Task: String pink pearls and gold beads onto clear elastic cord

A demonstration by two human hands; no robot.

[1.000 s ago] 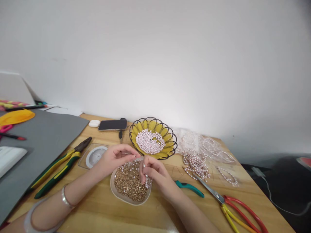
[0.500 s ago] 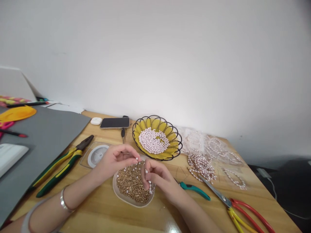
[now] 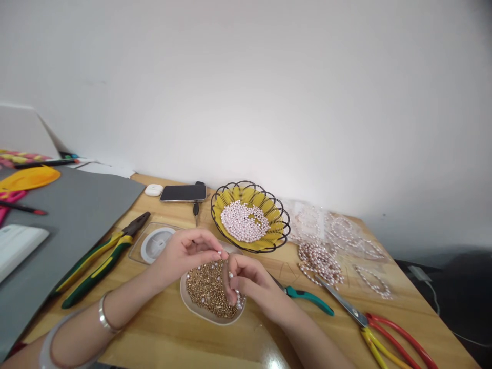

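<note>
Between thumb and finger, my left hand (image 3: pixel 192 253) pinches a small pale bead (image 3: pixel 220 252). Close beside it, my right hand (image 3: pixel 249 279) is closed on a short string of pale beads (image 3: pixel 240 300), mostly hidden by the fingers. Both hands are over a shallow cream dish (image 3: pixel 188 303) filled with tiny gold beads (image 3: pixel 209 293), with a few pale ones scattered among them. Just behind stands a black wire basket (image 3: pixel 282 241) with a yellow lining, holding a heap of pinkish pearl beads (image 3: pixel 244 220). Any thread between the hands is too fine to make out.
Green-and-yellow pliers (image 3: pixel 103 266) and a white spool (image 3: pixel 154 246) lie left. On the right are teal-handled pliers (image 3: pixel 309 299), scissors (image 3: pixel 361 320) with red and yellow handles, and a pile of strung beads (image 3: pixel 321 264). A phone (image 3: pixel 183 193) lies behind; a grey mat (image 3: pixel 88 205) covers the left.
The whole view has shifted slightly. My right hand's fingers are a little nearer my left fingertips; both hands keep their grip.
</note>
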